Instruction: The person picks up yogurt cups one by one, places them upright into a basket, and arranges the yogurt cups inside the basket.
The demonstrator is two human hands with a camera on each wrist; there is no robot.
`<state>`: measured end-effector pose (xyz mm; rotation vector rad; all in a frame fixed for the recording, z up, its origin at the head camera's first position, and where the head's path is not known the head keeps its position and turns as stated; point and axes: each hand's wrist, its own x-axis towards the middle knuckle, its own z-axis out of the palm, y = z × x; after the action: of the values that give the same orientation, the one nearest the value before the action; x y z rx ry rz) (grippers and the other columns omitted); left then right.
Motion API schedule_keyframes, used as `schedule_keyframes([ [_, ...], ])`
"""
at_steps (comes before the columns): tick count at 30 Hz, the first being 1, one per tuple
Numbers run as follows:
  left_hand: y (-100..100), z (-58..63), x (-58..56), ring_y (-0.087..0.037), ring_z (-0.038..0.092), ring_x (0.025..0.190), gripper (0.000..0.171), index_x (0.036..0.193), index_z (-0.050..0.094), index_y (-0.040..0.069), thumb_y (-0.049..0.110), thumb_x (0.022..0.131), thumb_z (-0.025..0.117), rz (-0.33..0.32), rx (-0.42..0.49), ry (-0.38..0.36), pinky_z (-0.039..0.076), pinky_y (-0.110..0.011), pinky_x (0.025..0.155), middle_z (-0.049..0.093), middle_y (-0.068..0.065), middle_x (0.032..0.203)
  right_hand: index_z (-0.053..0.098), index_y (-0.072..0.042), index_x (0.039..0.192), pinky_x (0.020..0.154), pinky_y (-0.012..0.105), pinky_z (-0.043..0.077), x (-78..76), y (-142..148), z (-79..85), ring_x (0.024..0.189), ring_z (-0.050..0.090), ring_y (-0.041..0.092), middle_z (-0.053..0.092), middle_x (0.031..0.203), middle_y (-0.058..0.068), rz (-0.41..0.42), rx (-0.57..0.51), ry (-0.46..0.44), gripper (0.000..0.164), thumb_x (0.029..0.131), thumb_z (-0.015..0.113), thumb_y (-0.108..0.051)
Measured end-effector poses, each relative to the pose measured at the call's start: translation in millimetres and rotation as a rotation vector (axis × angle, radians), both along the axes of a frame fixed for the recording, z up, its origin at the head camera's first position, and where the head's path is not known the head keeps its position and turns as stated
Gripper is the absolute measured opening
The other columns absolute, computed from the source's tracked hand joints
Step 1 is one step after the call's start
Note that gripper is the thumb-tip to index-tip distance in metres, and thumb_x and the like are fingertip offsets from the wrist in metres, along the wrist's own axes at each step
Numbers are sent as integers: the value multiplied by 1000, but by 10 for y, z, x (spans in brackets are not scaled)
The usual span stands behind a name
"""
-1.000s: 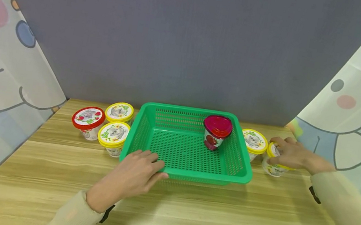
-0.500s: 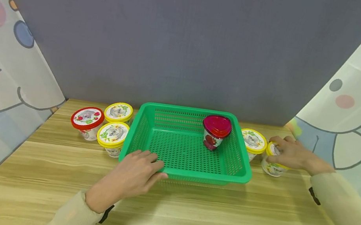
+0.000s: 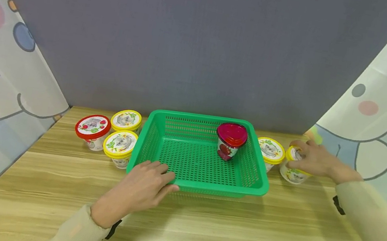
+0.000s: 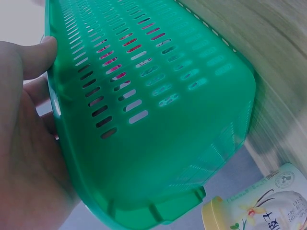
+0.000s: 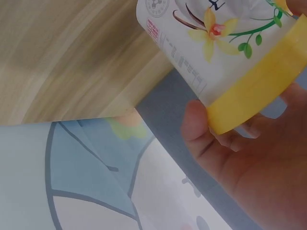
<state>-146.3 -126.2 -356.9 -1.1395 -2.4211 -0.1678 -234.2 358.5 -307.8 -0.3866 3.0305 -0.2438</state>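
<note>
Two hands are gripping: your right hand [image 3: 313, 159] is pinching, fingers over its lid, the farther yellow-lidded cup [image 3: 292, 177] standing right of the green basket [image 3: 213, 188]; your left hand [image 3: 144, 182] is clasping the basket's near rim.

One green basket [image 3: 212, 189] is counted, and one magenta-lidded cup [image 3: 230, 141] is seen inside it. Outside it, one red-lidded cup [image 3: 92, 131] is found. Four cups with yellow lids are counted: a rear left yellow cup [image 3: 126, 120] and a front left yellow cup [image 3: 120, 146] on one side of the basket, an inner right yellow cup [image 3: 270, 152] and an outer right yellow cup [image 3: 293, 177] on the other. Six cups are counted in all. Two hands are shown, one left hand [image 3: 144, 182] and one right hand [image 3: 315, 159]. One wooden table [image 3: 198, 232], one grey panel [image 3: 206, 46] and two cartoon-printed sheets, a left sheet [image 3: 3, 63] and a right sheet [image 3: 376, 108], are seen.
</note>
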Motion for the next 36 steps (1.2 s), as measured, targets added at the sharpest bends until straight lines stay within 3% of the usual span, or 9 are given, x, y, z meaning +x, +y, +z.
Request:
schedule_keyframes([
  [6,-2,-3,-2,-13,39,61,25,83,63,17,38,96,69,0,4,3,36,-27,57,42,7,68,47,-4,142,78,72,46,11,-13,54,105,51,59,51,124,32,-16,13,-8,77,86,71,-51],
  [13,-4,0,1,-14,40,62,25,83,63,17,38,96,69,2,2,2,36,-27,57,42,7,68,46,-5,142,72,64,49,15,-19,134,100,54,53,51,123,33,-14,18,-10,75,86,71,-48],
  [21,-7,-5,3,-15,43,64,26,83,63,18,39,97,68,13,-4,-5,39,-29,59,44,7,69,44,-2,145,80,71,47,4,-60,232,110,52,58,48,129,36,-26,40,-14,78,88,68,-50],
  [30,-6,-1,7,-15,44,65,25,84,63,18,39,97,68,19,-9,-7,39,-29,59,45,6,71,47,0,142,75,60,51,11,-120,385,98,59,44,50,122,35,-1,36,-1,77,86,71,-48],
  [36,-3,3,7,-15,43,64,26,83,62,18,40,97,68,24,-14,-10,38,-29,59,44,6,70,49,-3,141,76,62,50,36,-167,462,102,57,46,51,125,33,-11,48,6,75,86,70,-48],
])
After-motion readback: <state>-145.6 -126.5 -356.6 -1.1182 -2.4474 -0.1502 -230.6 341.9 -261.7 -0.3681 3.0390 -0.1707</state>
